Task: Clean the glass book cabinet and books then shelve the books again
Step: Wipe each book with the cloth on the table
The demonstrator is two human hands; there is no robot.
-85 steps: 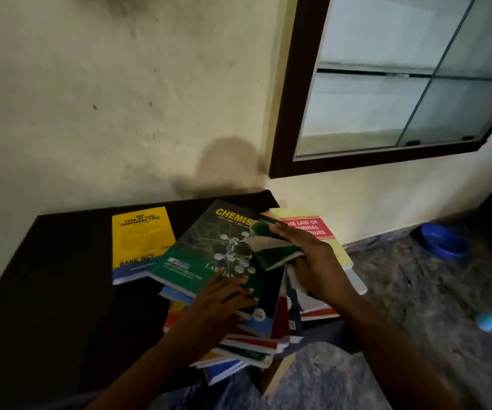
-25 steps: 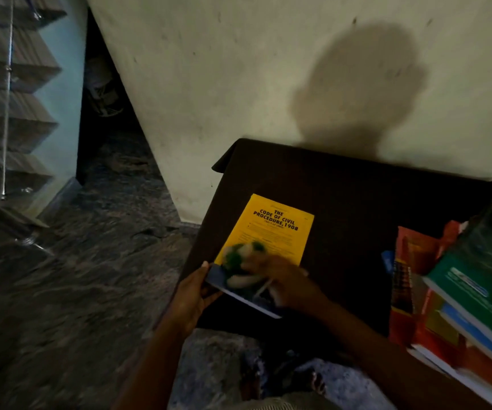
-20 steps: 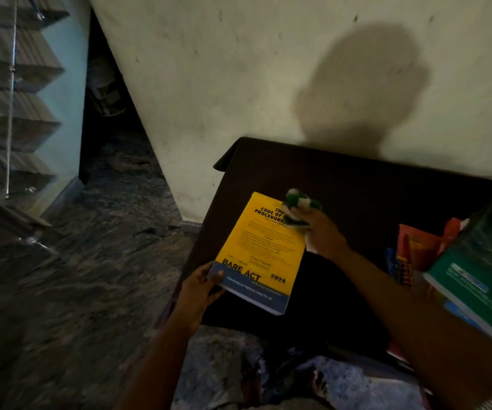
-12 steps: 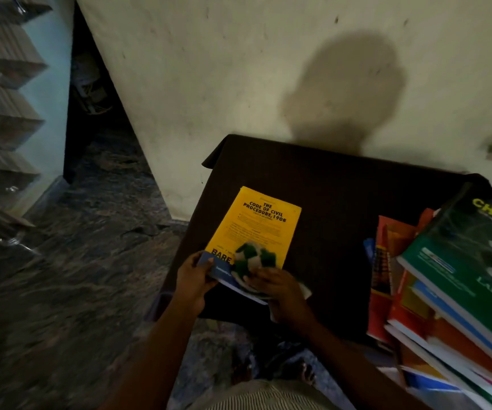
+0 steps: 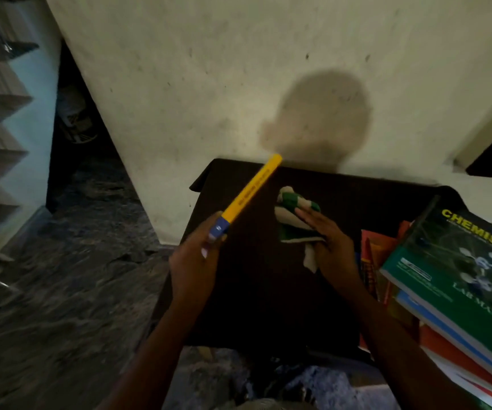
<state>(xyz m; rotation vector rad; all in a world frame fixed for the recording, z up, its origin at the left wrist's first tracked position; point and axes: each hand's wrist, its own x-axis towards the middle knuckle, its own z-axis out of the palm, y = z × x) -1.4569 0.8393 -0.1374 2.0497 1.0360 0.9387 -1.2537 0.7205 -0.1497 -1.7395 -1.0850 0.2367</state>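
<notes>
Yellow, with a blue band at its near end, the thin book [image 5: 250, 190] is held on edge above the left part of the dark table [image 5: 268, 291], spine toward the camera and far end slanting up toward the table's back edge. It is gripped only at the blue end: the fingers of the left hand [image 5: 194, 261] are curled round it, with the thumb laid along the spine. Above the middle of the table, a bunched green-and-white cloth [image 5: 295, 214] is held by the right hand [image 5: 327, 241]. Its fingers are laid nearly straight over the bundle, the thumb is hidden, and a loose tail of fabric hangs below the palm. The cloth sits just beside the book; whether they touch cannot be told.

The main risk is judged to lie in the one-ended grip. If the cover is wiped firmly from the side, the book could be levered out of the fingers and dropped onto the table or off its left edge to the stone floor [image 5: 61, 291]. A second risk is judged to come from the stack of books [image 5: 410, 291] at the right side of the table. It is piled askew and appears to overhang the near edge, so it could be toppled by a brush of the right forearm.

On the green top book [image 5: 460, 261], "CHEMISTR" can be read before the frame cuts it, and "LAB MANU" lower down. The print on the yellow spine is too blurred to be read.
</notes>
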